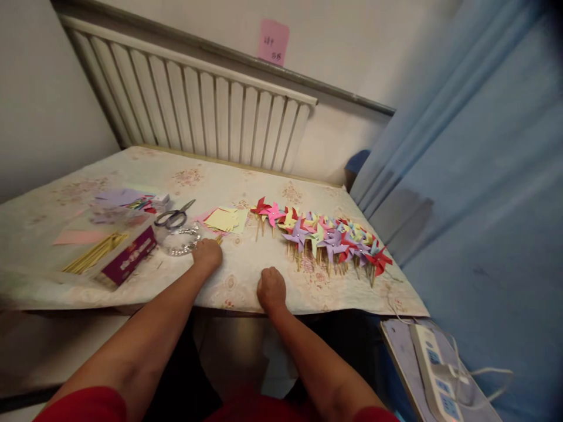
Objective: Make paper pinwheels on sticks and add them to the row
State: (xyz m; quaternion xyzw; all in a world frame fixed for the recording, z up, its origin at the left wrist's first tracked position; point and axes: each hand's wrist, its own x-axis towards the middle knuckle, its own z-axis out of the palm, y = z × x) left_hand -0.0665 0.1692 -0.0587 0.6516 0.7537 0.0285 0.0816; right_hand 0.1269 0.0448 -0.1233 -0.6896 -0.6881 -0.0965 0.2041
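Observation:
My left hand (208,255) is closed beside a clear round container of shiny, bead-like pieces (180,241). Yellowish stick ends (219,239) show just past its knuckles; whether they are in its grip is hidden. Curled on the cloth near the front edge, my right hand (271,288) has its fingers folded in, and anything inside cannot be seen. Scissors (172,218) with dark handles lie behind the container. To their right is a stack of yellow and pink paper squares (223,220). Many coloured paper pinwheels (334,240) on thin sticks are massed at the right.
At left lie a bundle of thin wooden sticks (94,252), a purple box (129,258) and coloured paper sheets (116,196). A radiator (193,102) backs the flowered tablecloth (185,176). Blue curtains (475,193) hang at right, above a power strip (435,375).

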